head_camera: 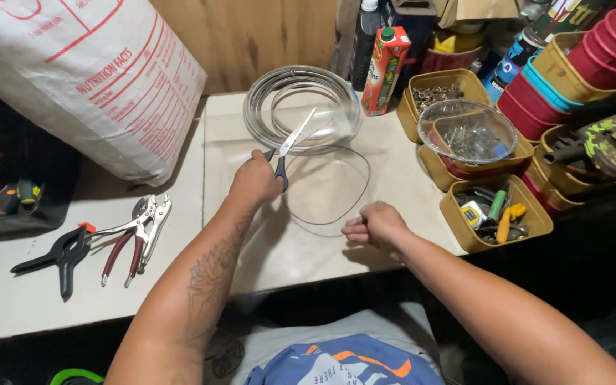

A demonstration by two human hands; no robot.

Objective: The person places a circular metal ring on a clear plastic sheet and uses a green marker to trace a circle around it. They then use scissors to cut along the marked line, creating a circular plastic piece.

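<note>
My left hand (pixel 254 182) grips a pair of scissors (pixel 288 142) by the dark handles, with the blades open and pointing up toward a coil of clear tubing (pixel 301 93). A loop of thin dark wire (pixel 351 153) lies on the white bench in front of me. My right hand (pixel 373 224) is closed near the loop's lower right end and seems to pinch it. The scissors' blades lie over the near edge of the coil.
Locking pliers (pixel 144 224), red-handled pliers (pixel 119 253) and a black spring clamp (pixel 62 253) lie at the left. A big white sack (pixel 87 71) leans at the back left. A juice carton (pixel 385 71) and yellow bins (pixel 497 214) with hardware stand at the right.
</note>
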